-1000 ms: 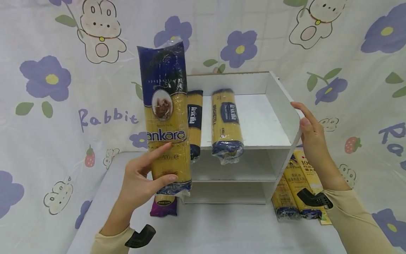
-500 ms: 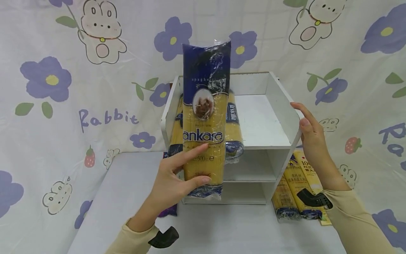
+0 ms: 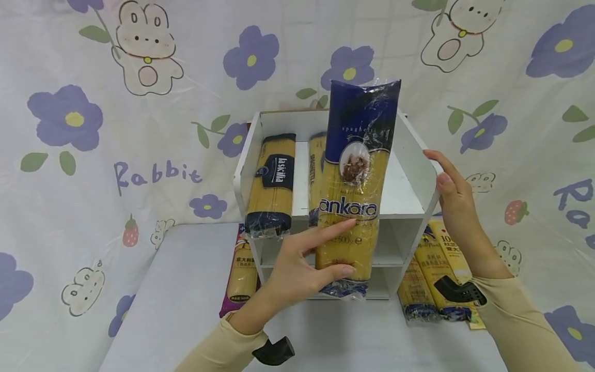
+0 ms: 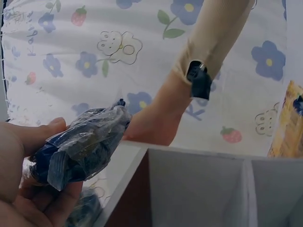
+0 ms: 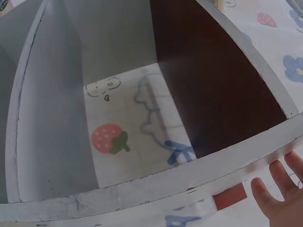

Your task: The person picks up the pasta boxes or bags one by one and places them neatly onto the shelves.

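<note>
Yellow spaghetti in a blue-topped packet (image 3: pixel 355 191) stood upright in the left hand (image 3: pixel 304 261), thumb and fingers clamped round its lower end, right in front of the white shelf unit (image 3: pixel 420 170). The packet hid the middle of the shelf's top tray. At ten o'clock from that hand, a dark-labelled pasta pack (image 3: pixel 273 183) lay in the tray, a second pack (image 3: pixel 317 178) half hidden behind the held one. The right hand (image 3: pixel 453 199), at three o'clock, rested with straight fingers against the shelf's right wall. Below it, more packets (image 3: pixel 434 276) lay on the table (image 3: pixel 186 299); a purple packet (image 3: pixel 241 274) lay at the shelf's left foot.
</note>
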### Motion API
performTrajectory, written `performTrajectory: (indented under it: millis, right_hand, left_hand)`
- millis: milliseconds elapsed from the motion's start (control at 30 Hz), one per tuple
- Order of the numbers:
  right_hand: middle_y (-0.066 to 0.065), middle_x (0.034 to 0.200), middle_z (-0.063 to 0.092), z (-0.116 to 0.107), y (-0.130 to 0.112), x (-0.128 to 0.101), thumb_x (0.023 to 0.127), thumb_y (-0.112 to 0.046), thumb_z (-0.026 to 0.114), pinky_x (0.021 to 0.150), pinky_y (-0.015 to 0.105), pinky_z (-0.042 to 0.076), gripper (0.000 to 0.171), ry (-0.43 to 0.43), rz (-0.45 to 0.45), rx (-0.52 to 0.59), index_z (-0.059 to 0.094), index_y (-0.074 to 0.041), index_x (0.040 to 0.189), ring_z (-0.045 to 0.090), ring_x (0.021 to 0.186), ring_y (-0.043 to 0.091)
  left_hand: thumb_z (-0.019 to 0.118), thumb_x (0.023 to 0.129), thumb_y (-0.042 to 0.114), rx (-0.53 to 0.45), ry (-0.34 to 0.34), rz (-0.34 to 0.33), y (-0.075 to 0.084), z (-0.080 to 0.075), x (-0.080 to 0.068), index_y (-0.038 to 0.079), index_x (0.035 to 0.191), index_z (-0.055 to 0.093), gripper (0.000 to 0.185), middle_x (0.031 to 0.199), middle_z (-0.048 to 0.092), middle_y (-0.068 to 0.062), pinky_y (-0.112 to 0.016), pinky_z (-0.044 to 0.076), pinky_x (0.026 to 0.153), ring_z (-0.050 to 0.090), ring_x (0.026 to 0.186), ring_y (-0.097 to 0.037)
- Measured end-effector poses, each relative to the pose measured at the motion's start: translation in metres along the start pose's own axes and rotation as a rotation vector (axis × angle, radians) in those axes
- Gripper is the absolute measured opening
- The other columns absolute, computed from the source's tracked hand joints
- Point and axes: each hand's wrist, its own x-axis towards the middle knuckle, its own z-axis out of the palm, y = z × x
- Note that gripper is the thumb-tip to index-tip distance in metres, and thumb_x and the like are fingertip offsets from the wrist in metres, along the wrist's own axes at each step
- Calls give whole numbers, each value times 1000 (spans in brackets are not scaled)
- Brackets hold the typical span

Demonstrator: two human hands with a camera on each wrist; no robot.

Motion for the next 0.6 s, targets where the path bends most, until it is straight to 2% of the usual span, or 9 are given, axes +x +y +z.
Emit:
performTrajectory:
  millis: [67, 233, 300, 467, 600]
  right_hand:
    - [0, 158, 36, 1, -1, 0, 103, -41, 45, 124, 43, 29, 49, 4, 13, -2, 44, -24, 149, 41, 138, 17]
    - [2, 157, 36, 1, -2, -1, 105, -37, 43, 115, 28, 35, 48, -6, -8, -13, 43, -23, 150, 41, 137, 16]
    - [2, 157, 37, 0, -3, -1, 105, -36, 43, 113, 26, 35, 47, -4, -22, -23, 43, -22, 150, 41, 137, 15]
    - [3, 156, 37, -1, -3, -2, 106, -29, 43, 105, 18, 40, 44, -8, -56, -38, 43, -20, 149, 43, 134, 15]
    - [3, 156, 37, -2, -2, -3, 106, -25, 42, 96, 11, 45, 43, -16, -86, -50, 42, -18, 149, 46, 130, 13]
  left_hand:
    - [79, 81, 5, -9, -2, 5, -3, 8, 2, 9, 139, 58, 62, 138, 63, -11, -31, 62, 79, 70, 107, -20]
    - [80, 81, 6, -5, 17, 28, -14, 27, 8, 8, 139, 58, 62, 135, 65, -11, -28, 62, 76, 71, 103, -18]
    - [80, 81, 7, 11, 27, 38, -19, 35, 11, 9, 139, 58, 62, 133, 66, -11, -26, 61, 75, 72, 102, -17]
    - [81, 81, 10, 40, 57, 57, -30, 52, 16, 13, 140, 57, 64, 131, 67, -9, -21, 59, 67, 70, 91, -8]
    - [81, 81, 11, 45, 85, 65, -37, 64, 18, 15, 141, 56, 66, 135, 65, -7, -16, 51, 56, 61, 73, 0]
